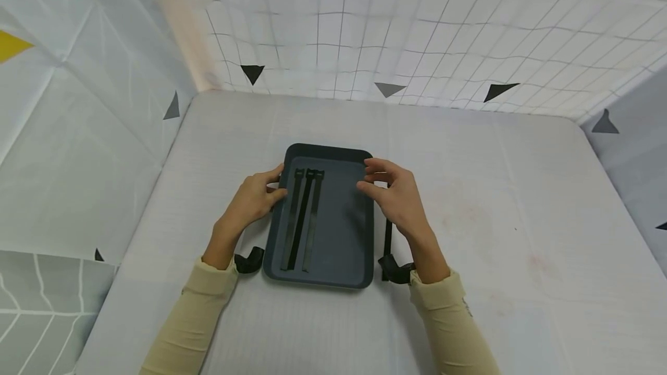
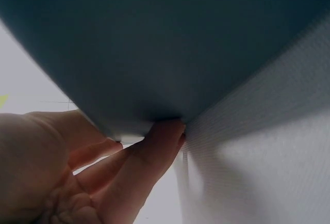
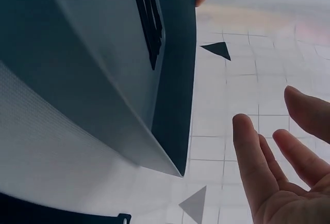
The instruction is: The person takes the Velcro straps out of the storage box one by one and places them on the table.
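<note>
A dark blue-grey tray (image 1: 341,230) has three black cable straps (image 1: 302,219) lying lengthwise in its left half, slotted heads toward the far end. My left hand (image 1: 252,197) pinches the tray's left side, thumb at the rim and fingers (image 2: 164,141) against the outer wall. Over the far right corner of the tray hovers my right hand (image 1: 397,192), fingers loosely bent and holding nothing. The right wrist view shows a gap between these fingers (image 3: 247,157) and the tray wall. Another black strap (image 1: 388,239) lies on the table right of the tray, partly hidden by my right wrist.
The white table (image 1: 495,201) extends around the tray, widest to the right. Behind it hangs a white sheet with a grid (image 1: 365,33) and dark triangles. Pale sheeting (image 1: 78,149) stands along the left side. Black wrist mounts (image 1: 250,260) sit at both cuffs.
</note>
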Tool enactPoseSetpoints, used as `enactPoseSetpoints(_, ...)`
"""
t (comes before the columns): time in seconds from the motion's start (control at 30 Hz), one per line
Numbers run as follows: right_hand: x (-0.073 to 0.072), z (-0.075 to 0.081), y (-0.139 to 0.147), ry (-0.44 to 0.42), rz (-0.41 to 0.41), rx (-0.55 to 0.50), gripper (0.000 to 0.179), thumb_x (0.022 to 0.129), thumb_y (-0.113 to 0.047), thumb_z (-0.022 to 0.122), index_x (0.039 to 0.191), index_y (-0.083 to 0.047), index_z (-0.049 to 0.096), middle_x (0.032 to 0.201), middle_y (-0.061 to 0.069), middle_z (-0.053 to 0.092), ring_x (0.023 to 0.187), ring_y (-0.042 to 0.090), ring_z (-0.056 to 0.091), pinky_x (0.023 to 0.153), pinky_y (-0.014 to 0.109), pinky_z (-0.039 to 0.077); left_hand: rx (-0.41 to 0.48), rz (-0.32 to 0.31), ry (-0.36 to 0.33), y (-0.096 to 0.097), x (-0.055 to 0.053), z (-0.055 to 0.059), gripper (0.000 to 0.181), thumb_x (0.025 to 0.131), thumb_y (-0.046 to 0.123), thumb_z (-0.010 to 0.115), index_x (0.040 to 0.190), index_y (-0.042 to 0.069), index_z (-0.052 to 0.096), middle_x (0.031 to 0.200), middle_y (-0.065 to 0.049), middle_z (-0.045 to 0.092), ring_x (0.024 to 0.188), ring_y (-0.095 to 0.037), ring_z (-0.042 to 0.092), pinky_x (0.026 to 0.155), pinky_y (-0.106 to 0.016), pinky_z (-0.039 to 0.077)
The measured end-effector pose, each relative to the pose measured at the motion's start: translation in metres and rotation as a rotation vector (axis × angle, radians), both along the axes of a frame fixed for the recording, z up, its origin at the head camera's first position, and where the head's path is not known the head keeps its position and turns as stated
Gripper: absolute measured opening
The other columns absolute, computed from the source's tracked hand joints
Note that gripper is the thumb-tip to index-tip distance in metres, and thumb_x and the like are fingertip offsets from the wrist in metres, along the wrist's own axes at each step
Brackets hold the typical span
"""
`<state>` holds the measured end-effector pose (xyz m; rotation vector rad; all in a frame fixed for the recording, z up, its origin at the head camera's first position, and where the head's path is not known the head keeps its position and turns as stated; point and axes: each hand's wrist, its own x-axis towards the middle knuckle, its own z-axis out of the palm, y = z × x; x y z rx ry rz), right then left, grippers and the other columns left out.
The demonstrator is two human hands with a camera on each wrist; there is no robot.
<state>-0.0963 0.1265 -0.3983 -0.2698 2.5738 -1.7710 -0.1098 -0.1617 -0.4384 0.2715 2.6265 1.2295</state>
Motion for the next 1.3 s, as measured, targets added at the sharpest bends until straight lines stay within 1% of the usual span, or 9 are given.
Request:
enactPoseSetpoints(0.07, -0.001, -0.001, -0.001, -0.004, 0.0, 0.008, 0.044, 0.089, -0.003, 0.073, 0.131, -0.001, 0.061, 0.117, 0.016, 0.064, 0.11, 0.028, 0.06, 0.094, 0.05, 0.044, -0.003, 0.0, -0.002, 0.0, 0.0, 0.001, 0.065, 0.099, 0.01, 0.061, 0.155, 0.005, 0.029, 0.144, -0.024, 0.046, 0.117, -0.038, 0.06, 0.089, -0.046, 0.053)
enactPoseSetpoints(0.2, -0.002, -0.002, -0.003, -0.018, -0.009, 0.033, 0.044, 0.089, -0.005, 0.073, 0.131, -0.002, 0.062, 0.116, 0.015, 0.063, 0.11, 0.027, 0.06, 0.083, 0.044, 0.049, -0.005, -0.004, -0.001, 0.0, -0.001, -0.001, 0.065, 0.099, 0.011, 0.061, 0.155, 0.005, 0.028, 0.145, -0.024, 0.046, 0.117, -0.039, 0.059, 0.088, -0.045, 0.054)
enactPoseSetpoints(0.33, -0.003, -0.003, -0.004, -0.025, -0.014, 0.048, 0.043, 0.089, -0.006, 0.074, 0.131, -0.004, 0.062, 0.115, 0.015, 0.062, 0.11, 0.026, 0.06, 0.08, 0.043, 0.049, 0.013, 0.0, 0.0, -0.001, -0.001, -0.002, 0.065, 0.099, 0.011, 0.062, 0.155, 0.005, 0.029, 0.145, -0.023, 0.046, 0.117, -0.038, 0.06, 0.088, -0.045, 0.054)
enactPoseSetpoints(0.57, -0.01, -0.006, -0.006, -0.021, 0.007, 0.056, 0.046, 0.09, -0.006, 0.073, 0.134, -0.004, 0.06, 0.118, 0.021, 0.059, 0.11, 0.027, 0.06, 0.078, 0.042, 0.048, 0.042, -0.001, -0.003, 0.0, -0.001, -0.002, 0.065, 0.098, 0.009, 0.063, 0.154, 0.005, 0.03, 0.143, -0.023, 0.048, 0.115, -0.038, 0.061, 0.088, -0.045, 0.054)
enactPoseSetpoints(0.67, -0.012, -0.005, -0.007, -0.015, 0.012, 0.054, 0.046, 0.089, -0.006, 0.073, 0.134, -0.005, 0.06, 0.119, 0.02, 0.06, 0.108, 0.026, 0.061, 0.079, 0.042, 0.048, 0.049, 0.001, -0.006, -0.001, -0.001, -0.002, 0.066, 0.097, 0.009, 0.063, 0.154, 0.005, 0.03, 0.143, -0.023, 0.049, 0.116, -0.038, 0.061, 0.088, -0.045, 0.054)
enactPoseSetpoints(0.8, -0.016, -0.006, -0.012, -0.026, 0.018, 0.056, 0.046, 0.089, -0.008, 0.074, 0.134, -0.005, 0.061, 0.121, 0.02, 0.06, 0.108, 0.027, 0.061, 0.084, 0.044, 0.048, 0.052, 0.008, -0.005, -0.002, -0.002, -0.002, 0.066, 0.097, 0.009, 0.064, 0.154, 0.005, 0.031, 0.141, -0.024, 0.05, 0.115, -0.038, 0.061, 0.089, -0.045, 0.054)
enactPoseSetpoints(0.93, -0.017, -0.007, -0.016, -0.028, 0.025, 0.054, 0.047, 0.089, -0.007, 0.074, 0.135, -0.005, 0.06, 0.123, 0.021, 0.059, 0.109, 0.029, 0.061, 0.088, 0.047, 0.048, 0.048, 0.01, -0.003, -0.002, -0.002, -0.001, 0.066, 0.097, 0.009, 0.064, 0.154, 0.005, 0.031, 0.141, -0.024, 0.051, 0.114, -0.038, 0.062, 0.089, -0.045, 0.054)
enactPoseSetpoints(1.13, -0.022, -0.012, -0.022, -0.021, 0.036, 0.013, 0.047, 0.09, -0.005, 0.073, 0.135, -0.003, 0.059, 0.122, 0.022, 0.058, 0.108, 0.031, 0.061, 0.08, 0.045, 0.05, 0.046, 0.012, -0.001, -0.002, -0.003, -0.002, 0.065, 0.097, 0.009, 0.064, 0.154, 0.005, 0.031, 0.14, -0.025, 0.05, 0.114, -0.038, 0.062, 0.089, -0.045, 0.054)
enactPoseSetpoints(1.3, -0.023, -0.014, -0.027, -0.029, 0.037, -0.012, 0.047, 0.09, -0.004, 0.072, 0.135, -0.001, 0.059, 0.122, 0.022, 0.058, 0.109, 0.031, 0.059, 0.08, 0.045, 0.05, 0.037, 0.012, -0.009, -0.001, -0.003, -0.001, 0.066, 0.097, 0.009, 0.064, 0.154, 0.005, 0.031, 0.14, -0.025, 0.051, 0.114, -0.037, 0.062, 0.088, -0.044, 0.054)
